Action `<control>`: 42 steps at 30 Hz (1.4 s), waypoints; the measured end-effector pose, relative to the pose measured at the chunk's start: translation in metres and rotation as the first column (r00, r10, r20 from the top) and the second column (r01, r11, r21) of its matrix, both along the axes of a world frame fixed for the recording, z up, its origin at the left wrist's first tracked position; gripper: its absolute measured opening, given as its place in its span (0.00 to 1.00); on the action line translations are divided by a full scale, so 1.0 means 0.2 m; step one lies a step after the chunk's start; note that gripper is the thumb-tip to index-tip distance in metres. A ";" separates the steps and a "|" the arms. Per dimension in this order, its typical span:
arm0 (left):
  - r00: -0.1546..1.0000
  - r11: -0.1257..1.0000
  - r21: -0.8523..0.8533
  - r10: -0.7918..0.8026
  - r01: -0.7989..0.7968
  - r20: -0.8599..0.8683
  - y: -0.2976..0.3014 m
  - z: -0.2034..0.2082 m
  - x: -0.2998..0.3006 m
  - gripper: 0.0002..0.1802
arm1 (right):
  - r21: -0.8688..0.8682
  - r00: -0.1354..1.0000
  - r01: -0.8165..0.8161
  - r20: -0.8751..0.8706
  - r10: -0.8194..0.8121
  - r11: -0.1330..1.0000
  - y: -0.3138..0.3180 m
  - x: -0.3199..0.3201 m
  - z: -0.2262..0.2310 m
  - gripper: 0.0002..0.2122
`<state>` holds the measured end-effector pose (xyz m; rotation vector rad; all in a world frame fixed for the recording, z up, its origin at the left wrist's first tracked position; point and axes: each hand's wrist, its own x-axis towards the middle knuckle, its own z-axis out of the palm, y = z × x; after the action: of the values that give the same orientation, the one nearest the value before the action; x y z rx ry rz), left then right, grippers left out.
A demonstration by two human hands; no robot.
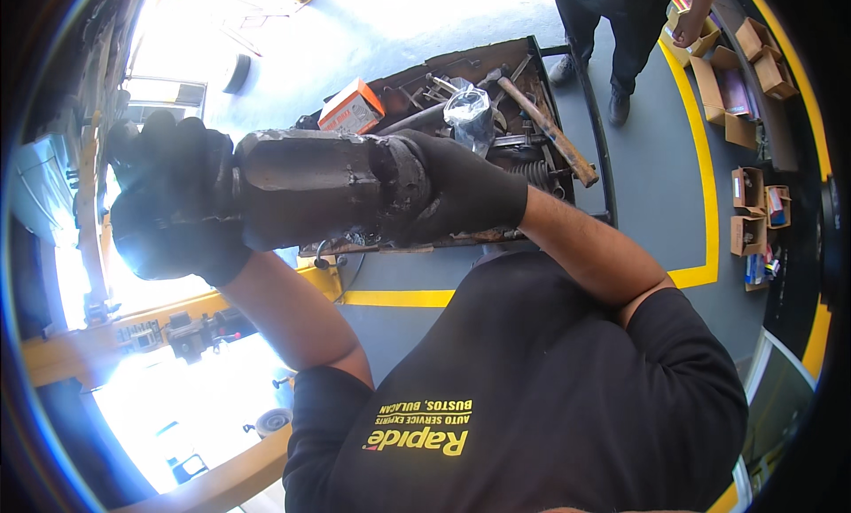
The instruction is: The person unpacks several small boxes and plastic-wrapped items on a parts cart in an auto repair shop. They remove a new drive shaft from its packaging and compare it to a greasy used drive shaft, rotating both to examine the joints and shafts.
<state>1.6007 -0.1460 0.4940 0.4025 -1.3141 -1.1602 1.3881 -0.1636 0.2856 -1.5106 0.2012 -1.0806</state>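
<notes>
Held up close to the camera is a thick, dark, greasy metal part (306,178) with flat-sided faces, lying roughly crosswise. My left hand (177,198), in a black glove, is wrapped round its left end. Around the right end closes my right hand (465,187), gloved in black too, next to a ring-like, grease-smeared section. Glare and the gloves hide the part's far left end, so its exact kind is unclear. Behind it a tool cart (425,67) carries a hammer (550,132) with a wooden handle, a plastic-wrapped part (472,118) and several metal tools.
An orange and white box (352,108) stands on the cart. Beyond the cart stands another person (612,34) in dark clothes. Several open cardboard boxes (709,89) line the right side, past a yellow floor line (703,172). At the left runs a yellow beam (80,349).
</notes>
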 end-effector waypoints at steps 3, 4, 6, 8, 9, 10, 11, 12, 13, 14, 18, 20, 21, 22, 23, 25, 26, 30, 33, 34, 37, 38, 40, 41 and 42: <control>1.000 1.000 -0.007 -0.003 0.003 -0.025 -0.01 -0.01 0.06 0.25 | 0.002 0.999 0.025 0.021 -0.025 1.000 0.02 0.01 -0.03 0.34; 0.988 0.999 0.022 -0.019 0.023 -0.153 -0.01 -0.02 0.09 0.24 | -0.008 0.999 0.034 0.027 -0.034 0.999 0.03 0.02 -0.05 0.33; 0.873 0.996 0.084 0.034 0.008 -0.486 -0.02 -0.03 0.14 0.23 | -0.009 0.998 0.042 0.042 -0.041 0.999 0.03 0.03 -0.07 0.33; 0.929 0.976 0.079 0.217 -0.202 -0.300 -0.02 -0.04 0.18 0.22 | -0.011 0.996 0.053 0.078 -0.052 0.999 0.03 0.05 -0.10 0.33; 0.926 0.950 0.042 0.310 -0.308 -0.216 -0.03 -0.05 0.20 0.21 | -0.013 0.992 0.062 0.108 -0.061 0.998 0.02 0.06 -0.12 0.33; 0.903 0.911 0.001 0.408 -0.411 -0.136 -0.02 -0.05 0.21 0.21 | -0.018 0.988 0.071 0.138 -0.068 0.997 0.02 0.07 -0.13 0.34; 0.877 0.881 -0.044 0.464 -0.472 -0.123 -0.03 -0.05 0.23 0.20 | -0.013 0.987 0.083 0.139 -0.080 0.997 0.02 0.08 -0.15 0.34; 0.873 0.871 -0.076 0.478 -0.485 -0.091 -0.03 -0.05 0.24 0.20 | -0.007 0.986 0.094 0.138 -0.092 0.996 0.02 0.08 -0.16 0.34; 0.909 0.911 -0.042 0.404 -0.410 -0.099 -0.03 -0.05 0.24 0.20 | -0.002 0.985 0.106 0.138 -0.105 0.994 0.02 0.08 -0.18 0.34; 0.955 0.959 0.008 0.281 -0.282 -0.093 -0.03 -0.05 0.25 0.20 | 0.037 0.988 0.090 0.121 -0.094 0.995 0.02 0.08 -0.20 0.34; 0.997 0.997 -0.047 0.060 -0.058 0.055 -0.05 -0.05 0.25 0.19 | 0.055 0.991 0.114 0.057 -0.117 0.992 0.03 0.05 -0.28 0.35; 0.927 0.927 -0.067 0.372 -0.368 0.052 -0.04 -0.05 0.25 0.17 | 0.023 0.987 0.155 0.046 -0.156 0.988 0.04 0.04 -0.32 0.36; 0.908 0.916 -0.113 0.398 -0.385 0.130 -0.04 -0.04 0.25 0.16 | 0.016 0.984 0.167 0.056 -0.167 0.986 0.04 0.03 -0.33 0.36; 0.936 0.943 -0.045 0.333 -0.330 0.113 -0.03 -0.04 0.25 0.15 | -0.008 0.983 0.171 0.063 -0.170 0.985 0.04 0.02 -0.34 0.36; 0.978 0.992 -0.003 0.125 -0.126 0.169 -0.03 -0.02 0.25 0.13 | -0.007 0.984 0.174 0.046 -0.174 0.985 0.04 0.01 -0.35 0.36; 0.990 0.998 0.058 -0.005 -0.003 0.143 -0.02 -0.01 0.25 0.12 | -0.034 0.983 0.184 0.018 -0.184 0.982 0.04 -0.01 -0.36 0.36; 0.994 0.994 0.066 0.080 -0.085 0.073 -0.01 -0.01 0.24 0.11 | -0.022 0.985 0.170 0.000 -0.170 0.985 0.04 -0.02 -0.37 0.36; 0.995 0.991 0.112 0.070 -0.077 0.063 -0.01 0.00 0.24 0.11 | -0.073 0.969 0.241 -0.039 -0.245 0.968 0.05 -0.05 -0.38 0.36; 0.986 0.981 0.126 0.131 -0.144 0.106 0.01 0.01 0.25 0.13 | -0.138 0.947 0.272 -0.135 -0.290 0.952 0.05 -0.05 -0.40 0.35; 0.804 0.893 -0.046 0.425 -0.448 0.416 0.03 0.02 0.26 0.11 | -0.150 0.941 0.269 -0.168 -0.292 0.952 0.05 -0.05 -0.40 0.35; -0.362 0.247 -0.845 0.820 -0.475 0.443 0.08 0.00 0.29 0.06 | -0.163 0.904 0.289 -0.278 -0.325 0.943 0.07 -0.01 -0.42 0.34; -0.689 0.052 -0.953 0.679 -0.300 0.254 0.10 -0.01 0.31 0.05 | -0.160 0.907 0.306 -0.253 -0.338 0.939 0.08 0.01 -0.42 0.33; -0.916 0.081 -0.921 0.165 0.381 -0.365 0.13 -0.05 0.34 0.06 | -0.163 0.913 0.320 -0.210 -0.350 0.933 0.09 0.05 -0.44 0.32; -0.739 0.229 -0.733 -0.079 0.640 -0.669 0.15 -0.06 0.35 0.06 | -0.131 0.925 0.289 -0.218 -0.312 0.948 0.10 0.06 -0.45 0.29; -0.405 0.426 -0.477 -0.252 0.768 -0.879 0.17 -0.08 0.37 0.07 | -0.139 0.926 0.307 -0.184 -0.329 0.942 0.10 0.07 -0.45 0.29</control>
<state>1.6753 -0.1126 0.4782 -1.0471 0.3412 -1.9996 1.4017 -0.1428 0.1948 -1.7280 0.5563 -1.2046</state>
